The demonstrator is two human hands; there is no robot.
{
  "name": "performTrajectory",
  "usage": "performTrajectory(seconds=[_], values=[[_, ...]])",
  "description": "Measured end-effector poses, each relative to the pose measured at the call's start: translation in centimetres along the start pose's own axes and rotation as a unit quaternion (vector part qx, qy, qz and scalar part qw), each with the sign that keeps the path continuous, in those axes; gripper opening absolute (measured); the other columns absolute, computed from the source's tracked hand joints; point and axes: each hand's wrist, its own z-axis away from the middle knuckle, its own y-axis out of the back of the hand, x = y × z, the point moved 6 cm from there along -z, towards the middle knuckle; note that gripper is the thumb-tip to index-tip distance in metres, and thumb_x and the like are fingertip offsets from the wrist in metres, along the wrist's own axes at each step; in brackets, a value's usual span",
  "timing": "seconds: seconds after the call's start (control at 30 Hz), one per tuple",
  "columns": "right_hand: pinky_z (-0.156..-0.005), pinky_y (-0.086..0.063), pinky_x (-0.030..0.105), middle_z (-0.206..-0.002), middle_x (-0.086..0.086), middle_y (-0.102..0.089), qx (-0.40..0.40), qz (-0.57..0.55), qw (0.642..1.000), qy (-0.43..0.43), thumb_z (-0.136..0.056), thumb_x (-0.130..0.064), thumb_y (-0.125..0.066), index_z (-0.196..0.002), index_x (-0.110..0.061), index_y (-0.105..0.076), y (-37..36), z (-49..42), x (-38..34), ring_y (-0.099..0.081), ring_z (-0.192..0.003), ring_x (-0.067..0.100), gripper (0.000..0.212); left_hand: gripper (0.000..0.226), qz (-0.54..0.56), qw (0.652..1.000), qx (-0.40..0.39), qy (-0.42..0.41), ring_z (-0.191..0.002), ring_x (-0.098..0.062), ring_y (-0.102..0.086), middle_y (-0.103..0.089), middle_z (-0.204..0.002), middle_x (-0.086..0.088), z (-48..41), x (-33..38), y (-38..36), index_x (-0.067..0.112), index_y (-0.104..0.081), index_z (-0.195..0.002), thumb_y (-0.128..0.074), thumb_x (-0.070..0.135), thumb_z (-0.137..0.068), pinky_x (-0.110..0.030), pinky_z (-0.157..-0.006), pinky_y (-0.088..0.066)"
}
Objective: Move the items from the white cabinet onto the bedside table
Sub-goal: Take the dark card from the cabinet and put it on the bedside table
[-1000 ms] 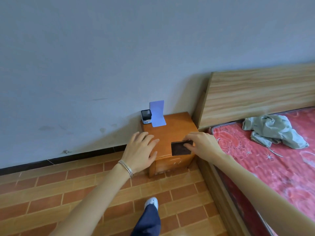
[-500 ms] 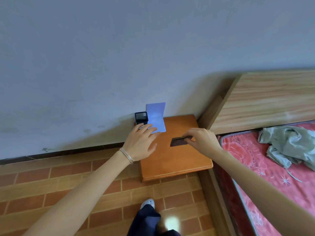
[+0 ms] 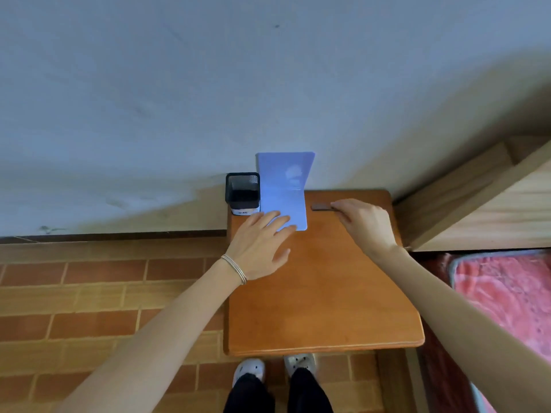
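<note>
Head view, looking steeply down. Orange-brown wooden bedside table (image 3: pixel 322 278) at centre frame, its back edge against a grey-white wall (image 3: pixel 179 84).

Right hand (image 3: pixel 363 222): the arm came in from the lower right, wrist slightly bent, knuckles up. Its grip was pinched on one end of a small dark brown flat rectangular case (image 3: pixel 321 207) between thumb and forefinger. The case was seen edge-on, level, low over the back of the table, just right of centre. Could not tell whether it touched the wood.

Left hand (image 3: pixel 259 245): the arm reached in from the lower left, palm down, with thin silver bangles (image 3: pixel 235 268) at the wrist. Its grip was apart, fingers straight and spread, fingertips over the flat foot of a pale blue L-shaped bookend (image 3: pixel 286 186); the thumb lay out toward the table's middle.

The bookend stood at the table's back left, its upright plate against the wall. A black square mesh pen holder (image 3: pixel 242 189) stood just left of it, touching or nearly so.

Pale wooden headboard (image 3: pixel 492 210) at right. Red patterned bed cover (image 3: pixel 507 299) at lower right. Brick-pattern floor (image 3: pixel 89 293) on the left. White shoes (image 3: pixel 249 369) at the bottom edge, toes under the table's front.
</note>
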Motion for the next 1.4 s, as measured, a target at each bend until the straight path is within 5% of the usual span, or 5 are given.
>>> performTrajectory(seconds=[0.3,0.67,1.03,1.2,1.4], values=[[-0.048,-0.051,0.024,-0.102,0.006,-0.071,-0.056,0.06,0.995,0.064,-0.043,0.008,-0.088,-0.09,-0.01,-0.074,-11.9,5.8,5.1,-0.07,-0.086,0.022,0.052,0.046,0.02,0.998,-0.04,0.043,-0.12,-0.026,-0.052,-0.058,-0.129,-0.005,-3.5,-2.1,-10.1,0.015,-0.064,-0.119,-0.046,0.039,-0.083,-0.043,-0.092,-0.046],[-0.069,-0.052,0.039,-0.122,0.013,-0.059,-0.056,0.064,0.995,0.046,-0.088,-0.038,-0.054,-0.114,-0.016,-0.066,-14.8,2.0,5.9,-0.058,-0.104,0.031,0.036,0.045,0.032,0.995,-0.071,0.069,-0.121,-0.029,-0.052,-0.057,-0.131,-0.006,-6.7,-4.3,-14.0,0.015,-0.066,-0.115,-0.054,0.037,-0.078,-0.041,-0.086,-0.049],[-0.098,-0.039,0.049,-0.127,0.014,-0.055,-0.133,0.068,0.988,0.038,-0.09,-0.034,-0.054,-0.119,-0.017,-0.063,-14.8,0.2,6.0,-0.051,-0.115,0.031,0.035,0.044,0.051,0.989,-0.107,0.093,-0.136,-0.023,-0.033,-0.042,-0.146,0.001,-6.9,-4.3,-14.1,0.021,-0.055,-0.129,-0.052,0.034,-0.087,-0.038,-0.094,-0.042],[-0.11,-0.021,0.044,-0.145,0.008,-0.038,-0.219,0.059,0.973,0.045,-0.095,-0.03,-0.05,-0.139,-0.021,-0.042,-12.4,-0.5,4.7,-0.033,-0.133,0.025,0.046,0.052,-0.004,0.978,-0.181,0.105,-0.142,-0.02,-0.019,-0.028,-0.153,0.002,-7.0,-3.3,-11.2,0.024,-0.038,-0.143,-0.043,0.04,-0.094,-0.038,-0.107,-0.027],[-0.1,-0.038,0.047,-0.124,0.009,-0.06,-0.097,0.056,0.985,0.131,-0.085,-0.037,-0.049,-0.122,-0.014,-0.061,0.3,-3.4,-1.4,-0.053,-0.118,0.027,0.045,0.048,-0.008,0.998,-0.007,0.063,-0.111,-0.028,-0.058,-0.064,-0.118,-0.008,-6.7,-0.6,4.0,0.013,-0.068,-0.11,-0.04,0.037,-0.079,-0.045,-0.091,-0.046]])
